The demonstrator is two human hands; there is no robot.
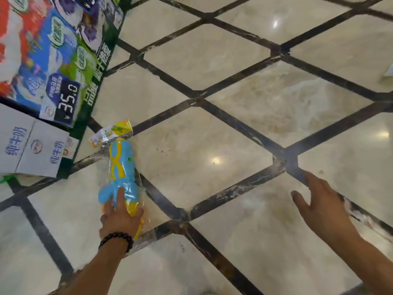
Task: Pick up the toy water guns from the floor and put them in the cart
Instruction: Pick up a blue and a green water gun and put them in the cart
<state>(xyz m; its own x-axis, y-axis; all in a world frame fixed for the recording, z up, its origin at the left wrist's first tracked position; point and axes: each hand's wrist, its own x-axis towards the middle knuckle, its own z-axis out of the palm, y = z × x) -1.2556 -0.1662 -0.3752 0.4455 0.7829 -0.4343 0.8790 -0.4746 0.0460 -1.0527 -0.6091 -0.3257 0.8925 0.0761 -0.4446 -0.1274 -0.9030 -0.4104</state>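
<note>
Head view: my left hand [120, 218] grips the toy water gun [121, 167] at its near, yellow end, index finger laid straight along the blue body, thumb and remaining fingers curled around the grip through the clear plastic bag that wraps the toy. A dark beaded bracelet [116, 239] sits on that wrist. The water gun is blue with yellow markings, lies lengthwise pointing away from me, and carries a printed cardboard header [112, 133] at its far end. It is over the marble floor [212, 184], across one of the dark tile borders; I cannot tell whether it rests on the tiles or is lifted clear of them. My right hand [319, 201] is released, fingers straight and spread, palm down above the floor, well apart from the toy and holding nothing. Stacked milk cartons [53, 60] with a price tag reading 35.0 [68, 105] stand at upper left, near the header. The cart is out of frame.
</note>
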